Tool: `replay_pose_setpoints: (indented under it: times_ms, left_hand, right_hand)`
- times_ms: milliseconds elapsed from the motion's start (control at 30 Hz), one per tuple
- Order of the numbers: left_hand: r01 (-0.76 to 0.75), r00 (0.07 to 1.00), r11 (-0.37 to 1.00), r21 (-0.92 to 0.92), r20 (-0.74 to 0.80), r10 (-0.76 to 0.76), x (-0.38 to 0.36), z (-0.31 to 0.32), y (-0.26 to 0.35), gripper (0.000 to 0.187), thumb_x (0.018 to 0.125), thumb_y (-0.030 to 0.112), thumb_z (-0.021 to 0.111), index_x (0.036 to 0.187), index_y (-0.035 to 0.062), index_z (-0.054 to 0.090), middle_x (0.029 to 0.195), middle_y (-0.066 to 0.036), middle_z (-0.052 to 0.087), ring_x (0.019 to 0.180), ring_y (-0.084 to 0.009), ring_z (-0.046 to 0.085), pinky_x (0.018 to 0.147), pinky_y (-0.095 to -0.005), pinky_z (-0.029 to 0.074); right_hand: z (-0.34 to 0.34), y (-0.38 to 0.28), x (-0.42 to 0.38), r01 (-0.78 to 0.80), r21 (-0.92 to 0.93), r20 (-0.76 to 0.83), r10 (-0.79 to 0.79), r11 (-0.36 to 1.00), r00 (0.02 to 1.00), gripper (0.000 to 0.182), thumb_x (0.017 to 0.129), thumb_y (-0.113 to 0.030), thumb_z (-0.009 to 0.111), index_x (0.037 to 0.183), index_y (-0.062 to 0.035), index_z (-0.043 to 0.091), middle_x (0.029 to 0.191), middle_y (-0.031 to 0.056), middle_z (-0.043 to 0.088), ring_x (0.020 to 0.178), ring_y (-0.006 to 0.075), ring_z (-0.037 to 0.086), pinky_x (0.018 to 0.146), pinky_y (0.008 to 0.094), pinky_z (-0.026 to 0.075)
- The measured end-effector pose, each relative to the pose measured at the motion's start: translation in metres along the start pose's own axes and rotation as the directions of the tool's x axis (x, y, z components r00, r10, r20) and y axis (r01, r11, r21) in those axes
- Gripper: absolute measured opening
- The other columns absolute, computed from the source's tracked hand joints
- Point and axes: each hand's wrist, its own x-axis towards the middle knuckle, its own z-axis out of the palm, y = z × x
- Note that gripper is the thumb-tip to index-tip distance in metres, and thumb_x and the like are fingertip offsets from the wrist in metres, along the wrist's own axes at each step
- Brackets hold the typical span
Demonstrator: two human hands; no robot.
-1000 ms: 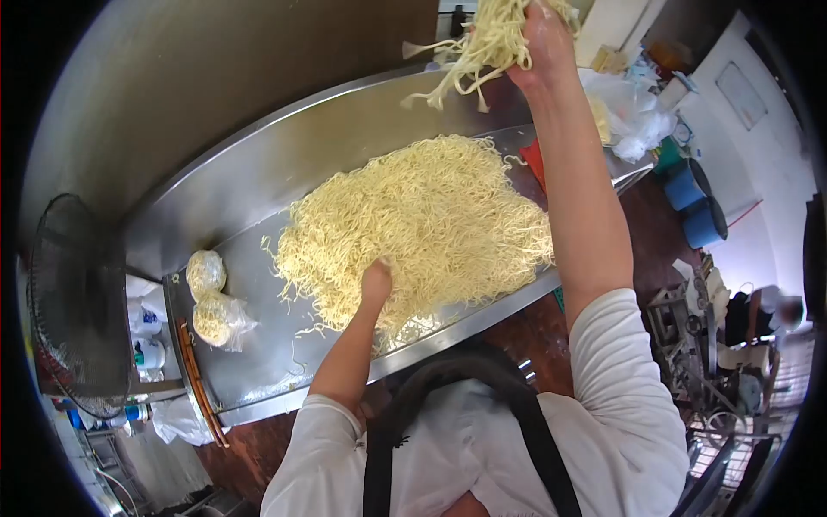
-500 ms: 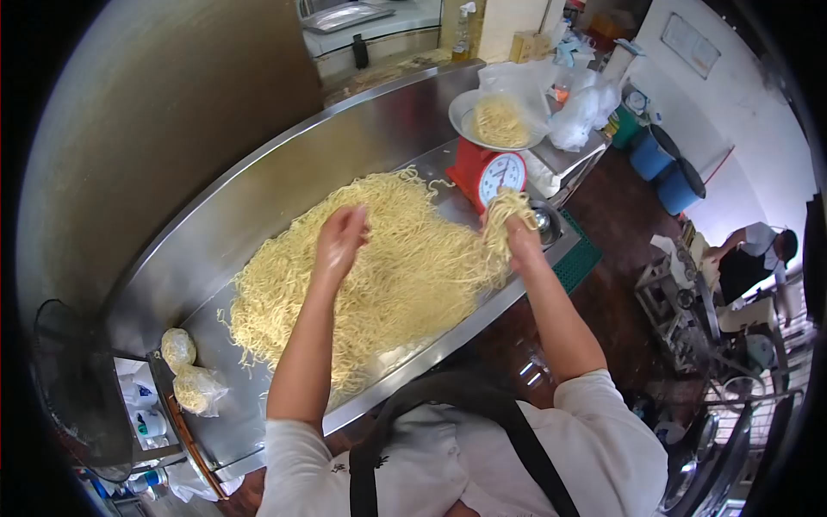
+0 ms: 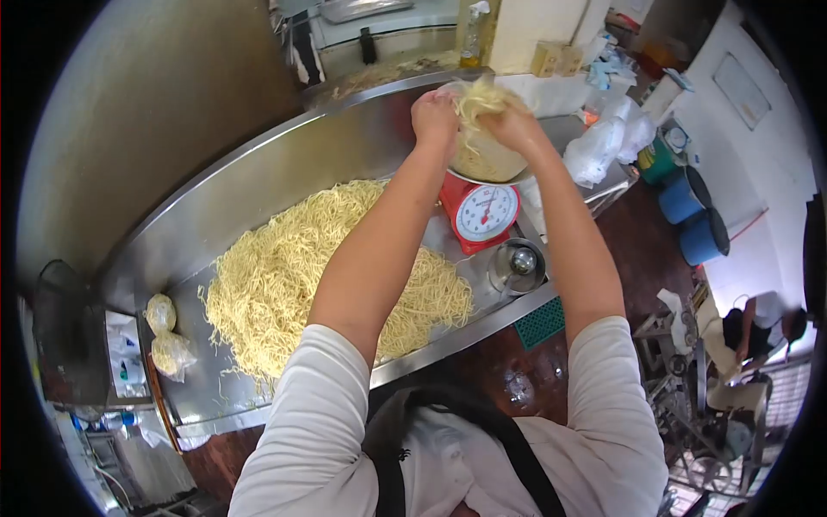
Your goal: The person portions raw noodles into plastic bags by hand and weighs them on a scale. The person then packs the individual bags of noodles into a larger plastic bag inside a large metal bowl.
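Right hand: fingers bent round a loose clump of noodles, strands trailing, motion-blurred, above the weighing pan. Left hand: fingers curled in, at the pan's left edge; cannot tell whether it pinches anything there. More noodles in the pan, beneath the clump. Pan sits on a red dial scale; steel bowl just beside it. Main noodle heap spread over the steel table, partly behind the left forearm. Two bagged portions near the table's far-left end. Green mat by the front edge. Another person, well apart, far right.
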Motion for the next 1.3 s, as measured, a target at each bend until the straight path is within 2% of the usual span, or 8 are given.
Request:
replay_pose_setpoints:
  times_ms: [333,467,633,867,1033,1133,1267,1300]
  left_hand:
    - [-0.426,0.900,0.833,0.354,0.066,0.432,-0.017,-0.029,0.056,0.024,0.100,0.025,0.054,0.086,0.0072,0.062,0.064,0.003,0.049,0.053,-0.0072,0.044,0.044,-0.0259,0.036]
    - [-0.437,0.892,0.873,0.217,-0.020,0.451,-0.071,-0.106,0.139,0.023,0.099,0.026,0.058,0.088,0.0069,0.061,0.064,0.002,0.049,0.053,-0.0069,0.045,0.045,-0.0250,0.037]
    - [-0.480,0.865,0.877,-0.026,-0.179,0.468,-0.142,-0.257,0.240,0.020,0.097,0.024,0.062,0.087,0.0074,0.059,0.061,0.002,0.048,0.048,-0.0091,0.045,0.043,-0.0249,0.041]
    - [-0.655,0.487,0.618,0.435,-0.382,0.785,-0.239,-0.496,0.353,0.008,0.093,0.008,0.059,0.086,0.0051,0.059,0.060,-0.001,0.050,0.047,-0.0132,0.051,0.045,-0.0309,0.049]
    - [-0.490,0.146,0.583,0.648,-0.598,0.788,-0.298,-0.686,0.413,0.021,0.097,0.017,0.050,0.084,0.0014,0.057,0.063,-0.006,0.056,0.053,-0.0188,0.058,0.052,-0.0325,0.052]
    - [0.194,0.143,0.585,0.787,-0.613,0.777,-0.316,-0.801,0.388,0.031,0.097,0.024,0.051,0.083,-0.0015,0.061,0.071,-0.012,0.066,0.064,-0.0235,0.066,0.059,-0.0360,0.054]
    - [0.752,0.636,-0.585,0.304,-0.570,0.521,-0.359,-0.966,0.289,0.036,0.089,0.039,0.057,0.082,0.0079,0.074,0.090,-0.014,0.073,0.083,-0.0288,0.071,0.074,-0.0419,0.054]
    - [0.820,0.564,-0.454,0.349,-0.625,0.540,-0.363,-0.971,0.280,0.031,0.085,0.037,0.063,0.083,0.0075,0.074,0.090,-0.014,0.073,0.084,-0.0276,0.070,0.075,-0.0424,0.054]
  right_hand:
    - [-0.039,-0.081,-0.017,-0.133,-0.637,-0.144,0.052,0.759,0.988,0.035,0.082,-0.012,0.066,0.116,-0.0025,0.064,0.118,0.0223,0.063,0.103,0.0388,0.062,0.089,0.0464,0.050]
    - [-0.033,-0.079,-0.024,-0.095,-0.130,0.361,0.136,0.987,0.923,0.030,0.094,-0.019,0.058,0.118,-0.0026,0.064,0.103,0.0152,0.068,0.096,0.0292,0.065,0.085,0.0381,0.050]
    - [0.052,-0.252,-0.029,-0.270,0.791,0.399,-0.129,0.550,0.908,0.057,0.091,-0.012,0.062,0.144,-0.0040,0.042,0.129,0.0137,0.057,0.114,0.0209,0.058,0.093,0.0315,0.047]
    - [0.175,-0.326,-0.060,-0.383,0.609,0.704,-0.251,0.694,0.665,0.044,0.094,-0.009,0.061,0.136,-0.0039,0.050,0.121,0.0083,0.061,0.109,0.0169,0.059,0.093,0.0301,0.047]
    - [0.208,-0.349,-0.091,-0.353,0.502,0.763,-0.213,0.789,0.610,0.040,0.096,-0.011,0.060,0.135,-0.0032,0.052,0.118,0.0086,0.063,0.105,0.0158,0.061,0.091,0.0299,0.048]
    - [0.216,-0.337,-0.115,-0.427,0.441,0.798,-0.126,0.789,0.590,0.039,0.097,-0.011,0.059,0.134,-0.0023,0.052,0.116,0.0087,0.063,0.104,0.0147,0.060,0.090,0.0292,0.049]
    - [0.208,-0.315,-0.150,-0.486,0.349,0.827,-0.019,0.801,0.561,0.039,0.097,-0.011,0.060,0.133,-0.0009,0.052,0.114,0.0096,0.064,0.104,0.0150,0.061,0.090,0.0289,0.049]
    - [0.204,-0.306,-0.159,-0.495,0.329,0.833,0.000,0.804,0.553,0.039,0.097,-0.011,0.060,0.133,-0.0009,0.052,0.114,0.0100,0.065,0.104,0.0154,0.061,0.090,0.0290,0.049]
